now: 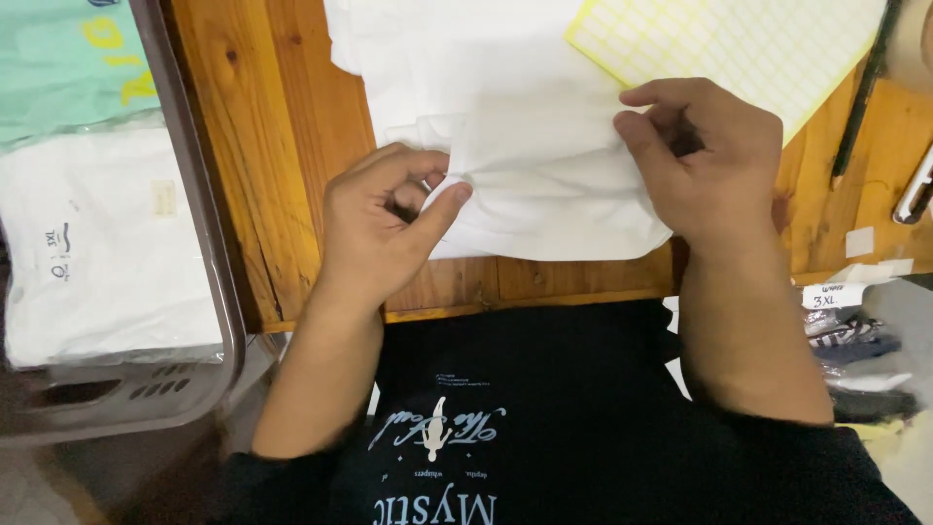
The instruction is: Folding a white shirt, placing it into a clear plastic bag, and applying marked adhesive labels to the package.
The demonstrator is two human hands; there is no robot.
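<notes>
A folded white garment point(530, 185) lies on a wooden table point(282, 146) in front of me. My left hand point(384, 219) pinches the garment's left edge between thumb and fingers. My right hand point(705, 160) is closed on the garment's right side, fingers curled over the fabric. A yellow sheet of small sticker labels point(739, 44) lies on the cloth just beyond my right hand.
A grey plastic basket point(209, 243) at the left holds bagged folded shirts, a white one point(97, 253) and a mint green one point(68, 68). Small paper tags point(836, 295) and more bagged clothes point(860, 340) sit at the right. A dark rod point(860, 97) lies on the table's right side.
</notes>
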